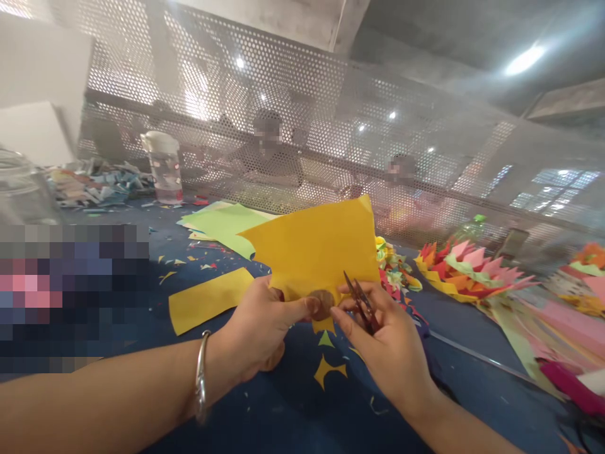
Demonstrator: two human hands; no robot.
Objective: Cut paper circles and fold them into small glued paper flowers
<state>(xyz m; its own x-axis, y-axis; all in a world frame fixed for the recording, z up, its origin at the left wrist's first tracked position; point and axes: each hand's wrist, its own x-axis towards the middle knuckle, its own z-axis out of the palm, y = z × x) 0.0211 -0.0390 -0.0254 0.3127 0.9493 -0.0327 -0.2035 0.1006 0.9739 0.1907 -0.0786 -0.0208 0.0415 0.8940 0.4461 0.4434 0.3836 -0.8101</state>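
Yellow sheet (326, 239): is held over the blue desk (265, 422), pinched by the left fingers (299, 309) together with a brown disc (324, 304) near its lower edge. Grasps scissors (363, 297) with the right fingers (350, 329), close before the sheet. Has a notched scrap (326, 366) below and a yellow strip (208, 299) to the left.

Here's the golden-yellow sheet (316, 243), held up off the surface and tilted, its left edge scooped into curves, top right corner bending over! A round brownish disc (323, 304) sits flat against its lower part, pinned by the left hand (259, 318)'s thumb. And the dark scissors (363, 304), in the right hand (390, 331), blades parted, tips pointing up and leftward, right beside the disc!
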